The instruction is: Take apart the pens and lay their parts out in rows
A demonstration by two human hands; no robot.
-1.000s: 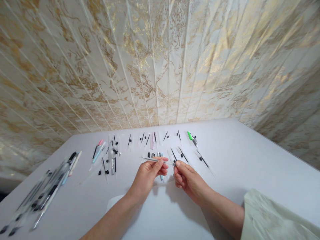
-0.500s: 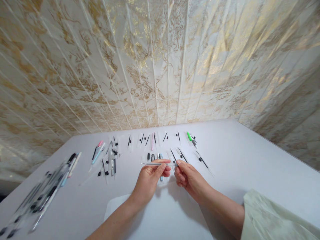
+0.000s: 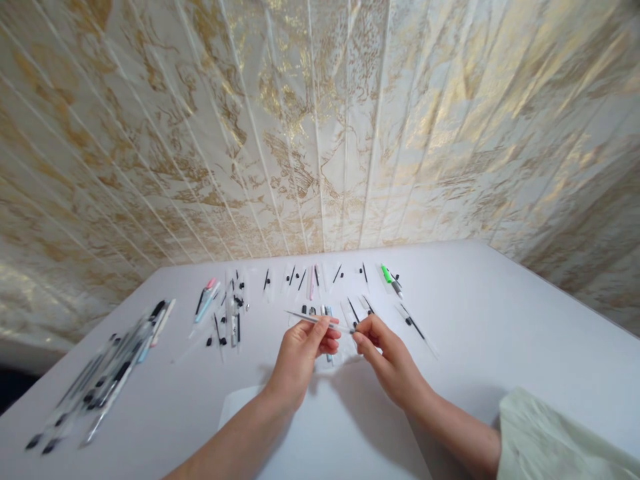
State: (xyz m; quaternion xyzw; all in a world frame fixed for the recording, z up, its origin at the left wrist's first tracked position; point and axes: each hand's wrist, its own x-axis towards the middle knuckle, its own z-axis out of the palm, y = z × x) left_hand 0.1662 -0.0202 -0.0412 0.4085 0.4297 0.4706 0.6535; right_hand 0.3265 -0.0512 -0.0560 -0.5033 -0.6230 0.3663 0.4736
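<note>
A slim, see-through pen lies across the fingers of my left hand, its thin tip pointing left and slightly up. Thumb and fingers of that hand are closed round its barrel. At the pen's other end, my right hand pinches a small dark end piece between thumb and forefinger. Whether that piece is still joined to the barrel is too small to tell. Behind the hands lie capped pens on a clear sheet, partly hidden by my left fingers.
On the white table, a heap of pens lies at left. Pen parts and small black caps are spread along the back. A green-and-grey pen sits at back right. A white sheet lies below my hands; a patterned curtain hangs behind.
The pen has tilted, its left tip now higher. My right hand has turned and its fingers have opened out from a fist to a fingertip pinch. The whole view has shifted slightly.
</note>
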